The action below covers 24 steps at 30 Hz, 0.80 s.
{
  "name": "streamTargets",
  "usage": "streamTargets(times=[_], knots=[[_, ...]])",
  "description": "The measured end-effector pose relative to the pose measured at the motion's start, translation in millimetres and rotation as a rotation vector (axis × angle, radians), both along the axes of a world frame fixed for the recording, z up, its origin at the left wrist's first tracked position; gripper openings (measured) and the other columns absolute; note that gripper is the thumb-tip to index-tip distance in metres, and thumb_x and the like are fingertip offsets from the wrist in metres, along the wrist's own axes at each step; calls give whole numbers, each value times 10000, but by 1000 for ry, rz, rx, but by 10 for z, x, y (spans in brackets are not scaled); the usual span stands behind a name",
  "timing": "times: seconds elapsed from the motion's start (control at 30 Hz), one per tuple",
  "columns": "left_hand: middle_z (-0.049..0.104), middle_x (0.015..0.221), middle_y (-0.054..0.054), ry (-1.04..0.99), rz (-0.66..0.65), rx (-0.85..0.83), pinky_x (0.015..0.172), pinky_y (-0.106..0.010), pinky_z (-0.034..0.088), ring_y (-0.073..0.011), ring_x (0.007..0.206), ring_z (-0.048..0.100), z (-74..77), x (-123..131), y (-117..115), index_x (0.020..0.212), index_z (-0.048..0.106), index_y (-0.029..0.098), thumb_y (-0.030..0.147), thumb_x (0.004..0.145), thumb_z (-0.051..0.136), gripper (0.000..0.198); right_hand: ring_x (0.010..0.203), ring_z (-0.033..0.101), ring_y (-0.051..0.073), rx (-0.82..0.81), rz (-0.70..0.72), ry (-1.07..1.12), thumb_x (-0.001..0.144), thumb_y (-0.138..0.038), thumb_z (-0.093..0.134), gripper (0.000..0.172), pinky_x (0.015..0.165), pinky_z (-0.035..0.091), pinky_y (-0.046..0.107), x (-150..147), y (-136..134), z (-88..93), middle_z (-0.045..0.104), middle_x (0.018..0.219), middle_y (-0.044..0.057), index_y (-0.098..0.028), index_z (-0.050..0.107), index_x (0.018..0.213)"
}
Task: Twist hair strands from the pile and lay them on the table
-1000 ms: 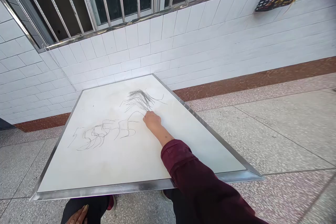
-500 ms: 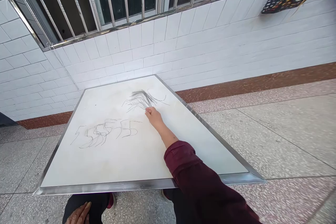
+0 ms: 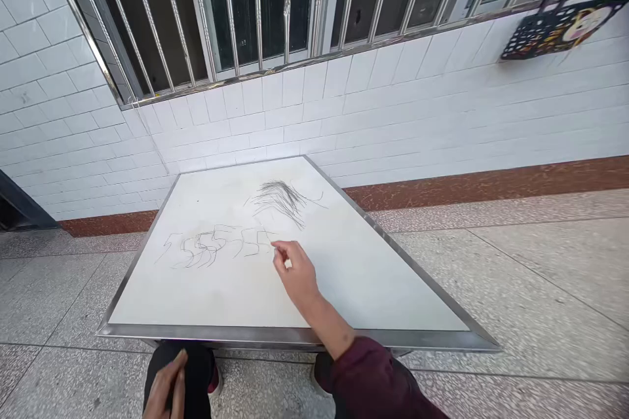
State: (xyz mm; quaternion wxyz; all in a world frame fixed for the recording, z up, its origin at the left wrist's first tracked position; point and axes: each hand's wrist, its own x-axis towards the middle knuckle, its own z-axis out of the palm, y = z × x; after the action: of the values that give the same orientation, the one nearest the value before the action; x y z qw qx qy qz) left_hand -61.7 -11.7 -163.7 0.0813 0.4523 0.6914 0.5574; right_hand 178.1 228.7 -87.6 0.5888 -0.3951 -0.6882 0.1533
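Observation:
My right hand (image 3: 297,272) is over the middle of a white tabletop (image 3: 196,301), thumb and forefinger pinched on a thin dark strand that is barely visible. Just left of its fingertips lies a row of thin strands (image 3: 211,245) bent into shapes like the numeral 5, some overlapping. Farther back is a loose pile of dark, hair-thin strands (image 3: 282,195), several bent at an angle. Below the table's front edge my left hand (image 3: 167,389) rests on my left knee, its fingers stretched out and nothing visible in them.
Metal trim (image 3: 236,334) frames the tabletop. Beyond it stands a white tiled wall (image 3: 417,118) with a barred window (image 3: 255,6). A patterned dark bag (image 3: 555,29) hangs from the bars at upper right. Speckled floor tiles (image 3: 555,262) surround the table.
My right hand has moved back from the loose pile toward me, to the right end of the bent row. My left hand stays at the knee. The camera view has shifted.

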Motion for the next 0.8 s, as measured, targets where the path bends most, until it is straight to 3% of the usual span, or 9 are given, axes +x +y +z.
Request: streamTargets(times=[0.07,0.17,0.27,0.4,0.53,0.8], knots=[[732,1114,-77,-289,-37,-72,901,-368,507,-267,1048,675,457,191,168,1134,703,276,400,844,660,318,668,547,145,153,-6,-87,894,-106,471,210,667,485,297,-96,-402,-11,589,823,17,-222,590,1023],[680,1212,-111,-584,-271,-6,946,-377,495,-252,1091,653,1107,436,455,1304,582,241,416,822,695,525,716,564,157,276,26,-199,889,-40,484,279,656,499,289,-189,-858,54,595,832,29,-218,569,1087],[651,1247,-127,-729,-395,86,898,-363,516,-236,1062,656,1418,585,572,1298,578,226,409,818,706,530,763,558,182,387,110,-328,879,-7,494,327,676,506,318,-227,-1123,170,613,835,44,-210,574,1123],[658,1221,-123,-822,-393,183,899,-362,514,-214,1025,660,1370,641,401,1285,581,208,363,851,683,472,748,538,182,446,277,-440,889,-14,499,343,649,498,325,-223,-1328,253,630,858,58,-197,593,1163],[698,1116,-107,-802,-400,175,862,-337,518,-170,889,674,1273,565,193,1289,585,189,342,875,657,447,754,546,187,385,371,-474,889,-16,488,370,652,508,332,-244,-1485,255,641,868,56,-218,602,1177],[744,966,-79,-810,-389,149,808,-287,510,-148,799,682,1342,416,28,1323,560,187,361,874,657,491,795,588,192,253,487,-445,914,-51,451,415,677,535,344,-314,-1650,305,644,924,59,-284,582,1231]])
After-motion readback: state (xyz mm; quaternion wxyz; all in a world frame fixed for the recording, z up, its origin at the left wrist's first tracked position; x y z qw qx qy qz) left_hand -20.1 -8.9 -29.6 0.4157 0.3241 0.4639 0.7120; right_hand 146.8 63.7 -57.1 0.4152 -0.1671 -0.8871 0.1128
